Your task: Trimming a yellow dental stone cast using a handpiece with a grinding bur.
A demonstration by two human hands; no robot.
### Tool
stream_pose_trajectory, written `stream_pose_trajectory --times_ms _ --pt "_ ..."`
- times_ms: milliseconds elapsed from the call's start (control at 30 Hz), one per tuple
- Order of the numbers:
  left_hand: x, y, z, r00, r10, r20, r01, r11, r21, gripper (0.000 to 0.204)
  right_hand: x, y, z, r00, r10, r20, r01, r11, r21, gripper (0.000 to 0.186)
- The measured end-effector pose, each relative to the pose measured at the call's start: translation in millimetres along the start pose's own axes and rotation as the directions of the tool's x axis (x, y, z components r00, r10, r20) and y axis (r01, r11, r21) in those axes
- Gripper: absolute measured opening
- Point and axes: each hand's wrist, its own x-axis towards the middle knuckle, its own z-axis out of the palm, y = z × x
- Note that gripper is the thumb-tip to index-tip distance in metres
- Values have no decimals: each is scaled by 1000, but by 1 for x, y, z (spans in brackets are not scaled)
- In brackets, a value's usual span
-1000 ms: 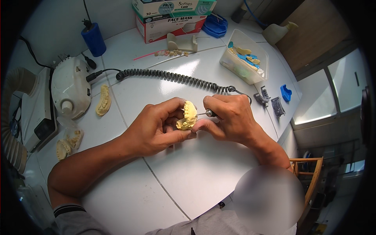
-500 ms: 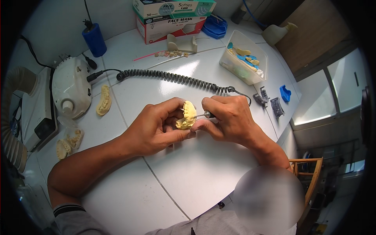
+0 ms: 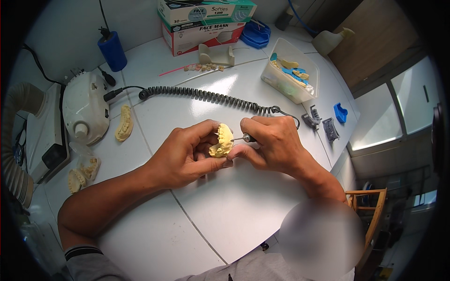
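Observation:
A yellow plaster dental model (image 3: 224,140) with a row of teeth stands tilted up over the table's middle. My left hand (image 3: 190,149) is closed on it from the left, thumb below and fingers behind. In my right hand (image 3: 269,143) is a dental handpiece (image 3: 248,137), gripped like a pen. Its thin metal bur points left and reaches the model's right side; whether it touches cannot be made out. My right thumb lies close to the model's lower edge and my left thumb tip. A black coiled cord (image 3: 206,96) runs from behind my right hand to the white control box (image 3: 87,107).
Plaster models (image 3: 124,123) lie at the left, some by a clear bag (image 3: 89,164). A plastic tub (image 3: 290,86) of model pieces, grey articulator parts (image 3: 331,129) and a blue mould (image 3: 341,113) are at right. Mask boxes (image 3: 206,35) stand behind; a suction hose (image 3: 18,140) is far left.
The dental model has turned slightly in my left hand, its teeth showing more to the left. The handpiece stays at its right side, and both hands keep nearly the same place.

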Motion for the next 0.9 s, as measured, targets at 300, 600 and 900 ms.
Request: stream_pose_trajectory --times_ms 300,600,900 --pt "0 0 0 1000 -2 0 2 1000 -16 49 -2 0 1 1000 7 8 -7 1000 5 53" --pt "0 2 0 1000 -11 4 11 1000 -3 47 -1 0 0 1000 10 20 -10 1000 2 53" --pt "0 1 0 1000 -9 2 9 1000 2 47 -1 0 1 999 18 26 -18 1000 -2 54"
